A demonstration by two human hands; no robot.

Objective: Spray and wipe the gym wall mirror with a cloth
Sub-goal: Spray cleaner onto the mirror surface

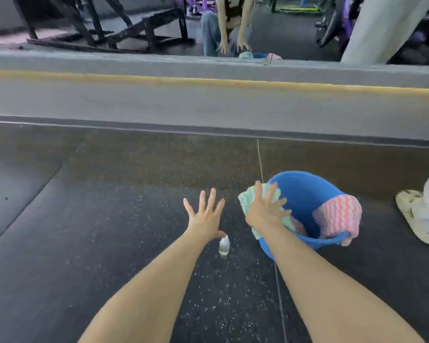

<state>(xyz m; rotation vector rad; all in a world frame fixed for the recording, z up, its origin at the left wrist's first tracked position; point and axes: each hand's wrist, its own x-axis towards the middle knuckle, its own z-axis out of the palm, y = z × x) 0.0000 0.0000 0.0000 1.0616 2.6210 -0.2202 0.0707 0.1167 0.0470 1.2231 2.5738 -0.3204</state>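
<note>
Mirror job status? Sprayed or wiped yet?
Nothing looks done: neither hand is at the mirror. In hand: right hand rests flat on the green cloth over the bucket; left hand hovers open beside the spray bottle. Left: pick up, spray, wipe.

Dark rubber floor, speckled with white, cut by thin seams. At lower centre of the frame, a small clear bottle, upright. Just to its right, a blue bucket. At the right edge, near the bucket, a white shoe.
</note>
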